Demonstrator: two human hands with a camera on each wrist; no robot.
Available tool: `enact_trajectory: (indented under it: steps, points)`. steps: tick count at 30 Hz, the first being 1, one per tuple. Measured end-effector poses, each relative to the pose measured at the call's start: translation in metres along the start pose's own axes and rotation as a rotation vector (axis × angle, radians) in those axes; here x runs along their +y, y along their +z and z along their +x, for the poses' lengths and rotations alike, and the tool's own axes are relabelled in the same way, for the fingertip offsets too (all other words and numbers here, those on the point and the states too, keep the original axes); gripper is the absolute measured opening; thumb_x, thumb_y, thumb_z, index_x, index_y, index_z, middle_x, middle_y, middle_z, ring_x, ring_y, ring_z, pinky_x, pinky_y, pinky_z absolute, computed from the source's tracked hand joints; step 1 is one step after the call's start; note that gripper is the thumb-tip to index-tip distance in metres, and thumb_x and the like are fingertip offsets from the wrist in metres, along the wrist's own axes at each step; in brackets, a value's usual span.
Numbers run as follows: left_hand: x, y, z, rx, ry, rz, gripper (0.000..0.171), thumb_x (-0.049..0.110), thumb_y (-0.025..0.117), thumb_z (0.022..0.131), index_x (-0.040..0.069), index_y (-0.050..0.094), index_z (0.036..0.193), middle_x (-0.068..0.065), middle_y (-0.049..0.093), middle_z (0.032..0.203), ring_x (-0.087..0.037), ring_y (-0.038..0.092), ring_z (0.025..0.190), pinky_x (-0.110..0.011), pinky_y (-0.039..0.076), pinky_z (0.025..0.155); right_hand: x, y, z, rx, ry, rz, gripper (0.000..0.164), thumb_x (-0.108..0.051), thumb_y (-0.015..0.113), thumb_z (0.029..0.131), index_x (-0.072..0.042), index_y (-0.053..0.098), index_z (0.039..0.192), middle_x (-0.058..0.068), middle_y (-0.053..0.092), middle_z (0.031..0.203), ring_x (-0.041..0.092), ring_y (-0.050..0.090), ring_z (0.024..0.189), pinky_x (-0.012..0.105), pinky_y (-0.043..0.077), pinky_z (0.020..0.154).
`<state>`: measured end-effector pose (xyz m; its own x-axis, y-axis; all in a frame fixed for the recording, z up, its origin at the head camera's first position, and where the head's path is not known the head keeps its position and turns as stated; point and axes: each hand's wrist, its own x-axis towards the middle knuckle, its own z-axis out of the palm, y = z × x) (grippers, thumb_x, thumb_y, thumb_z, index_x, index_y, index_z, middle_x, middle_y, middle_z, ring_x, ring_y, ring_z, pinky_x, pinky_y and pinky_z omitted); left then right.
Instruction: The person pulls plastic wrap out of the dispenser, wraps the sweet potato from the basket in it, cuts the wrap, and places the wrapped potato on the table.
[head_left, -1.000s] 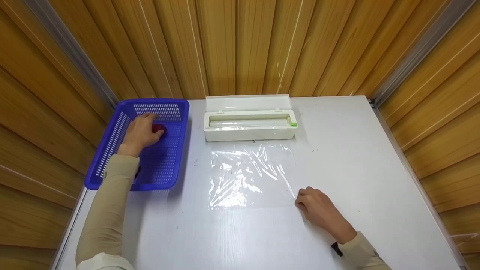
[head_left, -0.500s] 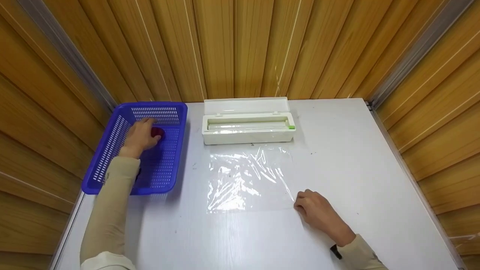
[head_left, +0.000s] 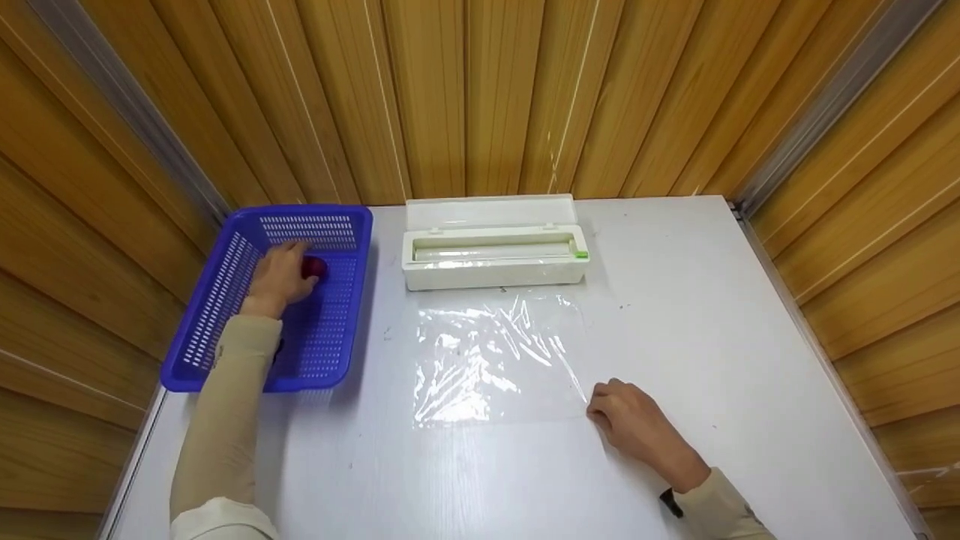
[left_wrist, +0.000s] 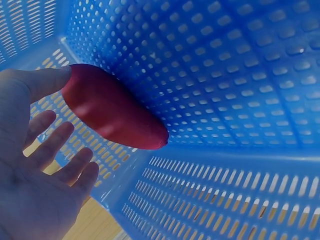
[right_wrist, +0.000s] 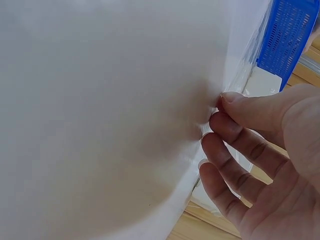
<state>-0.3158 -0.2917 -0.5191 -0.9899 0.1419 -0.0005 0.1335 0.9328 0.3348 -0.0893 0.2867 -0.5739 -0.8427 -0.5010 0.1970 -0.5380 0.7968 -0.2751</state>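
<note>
In the head view my left hand point(head_left: 277, 281) is down inside the blue basket point(head_left: 360, 300), beside a dark red, long, smooth vegetable point(head_left: 315, 268) that looks like a sweet potato. The left wrist view shows the thumb touching one end of this vegetable point(left_wrist: 112, 107), while the other fingers point(left_wrist: 65, 130) are loosely bent and apart from it. A clear sheet of plastic wrap point(head_left: 495, 360) lies spread on the white table, in front of its dispenser box. My right hand point(head_left: 637, 427) pinches the near right corner of the wrap between thumb and forefinger, the remaining fingers point(right_wrist: 222, 175) bent beside it.
The white dispenser box point(head_left: 495, 274) stands at the back of the table point(head_left: 675, 300), its lid point(head_left: 487, 212) raised, a roll inside and a green piece at its right end. Wood-patterned walls point(head_left: 502, 97) enclose the back and both sides.
The head view has shifted slightly. Both hands stay almost where they were, the left by the red vegetable and the right at the wrap's corner.
</note>
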Motion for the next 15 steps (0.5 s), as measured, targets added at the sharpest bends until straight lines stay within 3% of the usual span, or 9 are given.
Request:
enact_trajectory:
  steps: [8, 15]
  points:
    - [-0.006, 0.007, 0.002, 0.01, 0.024, 0.006, 0.057, 0.01, 0.071, 0.096, -0.009, 0.051, 0.146, -0.037, 0.054, 0.144, -0.057, 0.048, 0.137, -0.071, 0.034, 0.119, 0.001, -0.001, 0.0, -0.01, 0.005, 0.005, 0.011, 0.002, 0.084, 0.086, -0.009, 0.081, 0.084, -0.001, 0.073, 0.087, 0.014, 0.061, 0.077, 0.029, 0.051, 0.068]
    - [-0.011, 0.012, 0.001, 0.087, 0.087, 0.023, 0.051, 0.003, 0.075, 0.089, -0.011, 0.058, 0.135, -0.037, 0.061, 0.132, -0.059, 0.057, 0.125, -0.07, 0.043, 0.11, 0.002, -0.001, -0.002, -0.021, -0.022, 0.003, 0.011, 0.0, 0.081, 0.09, -0.009, 0.081, 0.085, -0.001, 0.073, 0.088, 0.015, 0.061, 0.078, 0.028, 0.051, 0.069]
